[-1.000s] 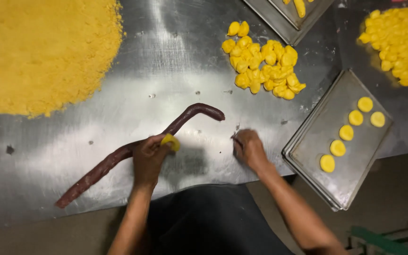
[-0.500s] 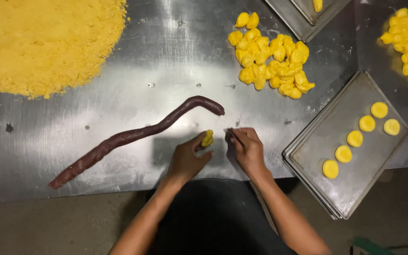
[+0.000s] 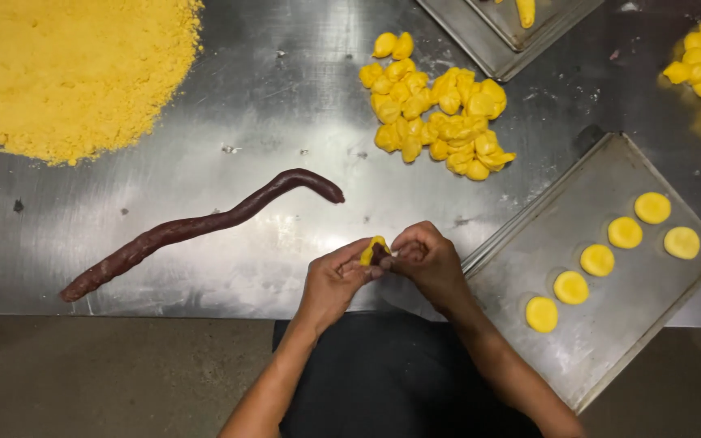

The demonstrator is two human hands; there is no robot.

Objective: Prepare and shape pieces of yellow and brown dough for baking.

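Head cam: left hand (image 3: 336, 280) & right hand (image 3: 427, 261) met over the steel worktop (image 3: 285, 97), both pinching a yellow dough piece (image 3: 375, 250) w/ dark filling. Dark paste rope (image 3: 196, 227) lay left, tray (image 3: 610, 324) w/ flat discs (image 3: 597, 260) right.

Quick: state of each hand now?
Left hand: shut on small yellow dough piece with dark filling.
Right hand: fingertips pinching the same piece.

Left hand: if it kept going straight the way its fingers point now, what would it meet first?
The left hand points right, toward the right hand; they already meet around the yellow dough piece, so that comes first.
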